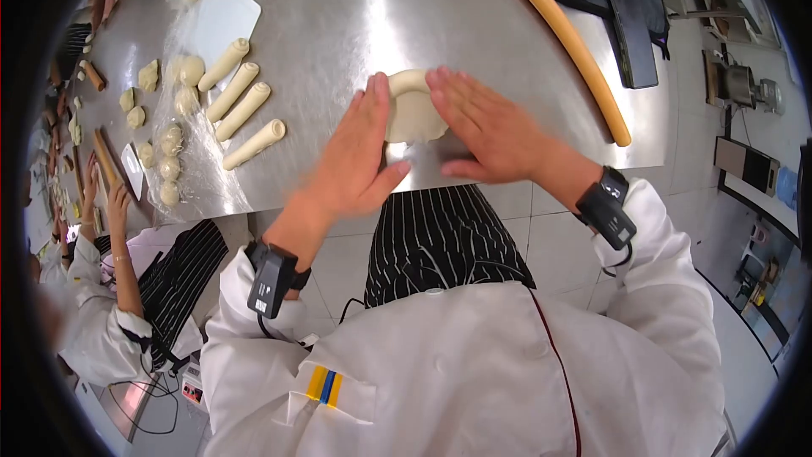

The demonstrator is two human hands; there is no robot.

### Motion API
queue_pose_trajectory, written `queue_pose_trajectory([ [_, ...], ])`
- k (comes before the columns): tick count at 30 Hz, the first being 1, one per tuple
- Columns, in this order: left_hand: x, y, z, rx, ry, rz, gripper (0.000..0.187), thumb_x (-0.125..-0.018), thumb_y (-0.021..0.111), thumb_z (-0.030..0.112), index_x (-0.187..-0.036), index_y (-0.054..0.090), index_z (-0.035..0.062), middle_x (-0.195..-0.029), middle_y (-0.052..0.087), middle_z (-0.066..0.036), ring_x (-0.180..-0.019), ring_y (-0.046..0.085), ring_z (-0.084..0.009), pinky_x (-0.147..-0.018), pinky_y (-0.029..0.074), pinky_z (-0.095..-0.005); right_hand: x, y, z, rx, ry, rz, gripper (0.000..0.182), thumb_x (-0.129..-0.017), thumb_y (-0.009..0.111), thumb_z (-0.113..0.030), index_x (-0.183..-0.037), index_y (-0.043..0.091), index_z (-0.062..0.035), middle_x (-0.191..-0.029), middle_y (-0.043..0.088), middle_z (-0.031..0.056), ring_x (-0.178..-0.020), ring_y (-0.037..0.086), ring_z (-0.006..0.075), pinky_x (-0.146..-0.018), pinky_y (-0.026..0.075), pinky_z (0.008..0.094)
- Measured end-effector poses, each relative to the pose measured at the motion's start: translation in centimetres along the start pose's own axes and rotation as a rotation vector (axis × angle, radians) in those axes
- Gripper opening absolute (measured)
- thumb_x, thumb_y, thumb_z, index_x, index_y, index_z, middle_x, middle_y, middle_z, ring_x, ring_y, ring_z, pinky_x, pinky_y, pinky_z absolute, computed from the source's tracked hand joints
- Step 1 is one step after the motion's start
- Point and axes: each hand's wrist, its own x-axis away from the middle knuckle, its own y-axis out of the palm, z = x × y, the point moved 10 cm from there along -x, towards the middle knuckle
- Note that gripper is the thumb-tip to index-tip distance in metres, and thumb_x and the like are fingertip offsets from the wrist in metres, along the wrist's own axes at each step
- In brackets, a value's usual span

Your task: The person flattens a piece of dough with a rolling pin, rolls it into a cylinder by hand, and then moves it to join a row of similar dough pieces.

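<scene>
A flat piece of dough [414, 123] lies on the steel table near its front edge, its far edge curled into a thick roll. My left hand [351, 148] touches the left end of that roll with fingers stretched out and thumb apart. At the right end, my right hand [491, 127] rests its straight fingers against the roll, thumb held away. Neither hand wraps round the dough. Several rolled dough cylinders [255, 145] lie side by side to the left of my left hand.
Dough balls [169, 169] sit under clear plastic film at the left, below a white scraper [224, 13]. A long wooden rolling pin [571, 38] lies at the right, beside a dark phone [633, 38]. Another person's hands [117, 211] work at the far left.
</scene>
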Motion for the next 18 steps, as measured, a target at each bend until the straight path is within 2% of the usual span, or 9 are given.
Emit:
queue_pose_trajectory([
  [3, 0.7, 0.0, 0.5, 0.166, -0.012, 0.024, 0.089, -0.089, 0.055, 0.031, -0.149, 0.006, -0.0120, -0.152, 0.021, -0.034, -0.142, 0.023, -0.0463, -0.117, 0.017, -0.0525, 0.4, -0.5, 0.7, -0.136, 0.079, 0.045, 0.092, -0.084, 0.068, -0.041, -0.149, 0.021, 0.0040, -0.156, 0.025, 0.0214, -0.144, 0.027, 0.0352, -0.119, 0.022, 0.0449],
  [5, -0.2, 0.1, -0.2, 0.145, -0.149, 0.036, 0.088, -0.088, 0.055, 0.029, -0.149, 0.006, -0.0119, -0.153, 0.019, -0.033, -0.144, 0.020, -0.0460, -0.117, 0.015, -0.0520, 0.3, 0.1, 0.2, -0.087, 0.109, 0.026, 0.094, -0.083, 0.069, -0.040, -0.150, 0.019, 0.0038, -0.156, 0.025, 0.0222, -0.143, 0.028, 0.0362, -0.118, 0.023, 0.0453],
  [7, 0.8, 0.5, 1.1, 0.116, -0.085, 0.053, 0.087, -0.088, 0.056, 0.027, -0.149, 0.007, -0.0113, -0.153, 0.019, -0.033, -0.144, 0.021, -0.0459, -0.118, 0.015, -0.0515, 0.3, 0.1, 0.2, -0.009, 0.122, 0.020, 0.096, -0.082, 0.070, -0.040, -0.151, 0.018, 0.0036, -0.156, 0.024, 0.0229, -0.143, 0.029, 0.0372, -0.117, 0.024, 0.0456],
  [10, 2.0, 0.3, 1.1, 0.153, -0.010, 0.090, 0.084, -0.089, 0.057, 0.024, -0.150, 0.011, -0.0090, -0.152, 0.023, -0.033, -0.142, 0.024, -0.0463, -0.117, 0.017, -0.0506, 1.2, -0.4, -2.4, -0.146, 0.032, 0.088, 0.092, -0.083, 0.070, -0.037, -0.150, 0.021, 0.0032, -0.155, 0.026, 0.0221, -0.143, 0.029, 0.0358, -0.118, 0.023, 0.0457],
  [12, 1.4, -0.4, -0.2, 0.106, -0.024, 0.124, 0.080, -0.089, 0.054, 0.026, -0.150, 0.015, -0.0081, -0.154, 0.023, -0.030, -0.143, 0.027, -0.0417, -0.117, 0.019, -0.0442, 0.6, -1.1, -0.5, -0.040, 0.179, 0.108, 0.093, -0.083, 0.071, -0.037, -0.150, 0.021, 0.0030, -0.154, 0.028, 0.0223, -0.142, 0.030, 0.0359, -0.117, 0.025, 0.0459],
  [13, 0.7, -0.1, 0.0, 0.110, -0.030, 0.068, 0.079, -0.089, 0.054, 0.026, -0.150, 0.018, -0.0075, -0.152, 0.030, -0.027, -0.140, 0.032, -0.0422, -0.116, 0.021, -0.0455, 1.0, -0.7, -0.7, -0.039, 0.185, 0.103, 0.093, -0.083, 0.071, -0.037, -0.150, 0.021, 0.0030, -0.154, 0.028, 0.0223, -0.142, 0.030, 0.0359, -0.117, 0.025, 0.0459],
  [15, 2.1, -0.1, 1.0, 0.081, 0.011, 0.059, 0.077, -0.089, 0.056, 0.026, -0.149, 0.020, -0.0078, -0.149, 0.034, -0.028, -0.138, 0.034, -0.0434, -0.116, 0.022, -0.0480, 1.5, 0.8, -1.4, -0.018, 0.124, 0.009, 0.090, -0.083, 0.070, -0.035, -0.149, 0.023, 0.0025, -0.153, 0.032, 0.0212, -0.141, 0.032, 0.0361, -0.117, 0.026, 0.0465],
  [17, 2.6, -0.5, 1.3, 0.047, 0.062, 0.048, 0.076, -0.089, 0.057, 0.025, -0.148, 0.022, -0.0081, -0.147, 0.038, -0.028, -0.136, 0.036, -0.0447, -0.115, 0.023, -0.0505, 3.0, 0.9, -2.3, -0.056, 0.054, 0.041, 0.088, -0.082, 0.071, -0.033, -0.149, 0.025, 0.0017, -0.152, 0.034, 0.0203, -0.141, 0.033, 0.0363, -0.117, 0.027, 0.0463],
  [18, 2.9, -1.5, 1.4, 0.012, 0.096, 0.133, 0.075, -0.089, 0.058, 0.027, -0.147, 0.026, -0.0069, -0.144, 0.041, -0.028, -0.135, 0.037, -0.0446, -0.115, 0.025, -0.0506, 3.6, 0.8, -3.3, -0.104, -0.011, 0.065, 0.086, -0.082, 0.071, -0.031, -0.148, 0.027, 0.0010, -0.151, 0.036, 0.0194, -0.140, 0.034, 0.0364, -0.116, 0.028, 0.0462],
])
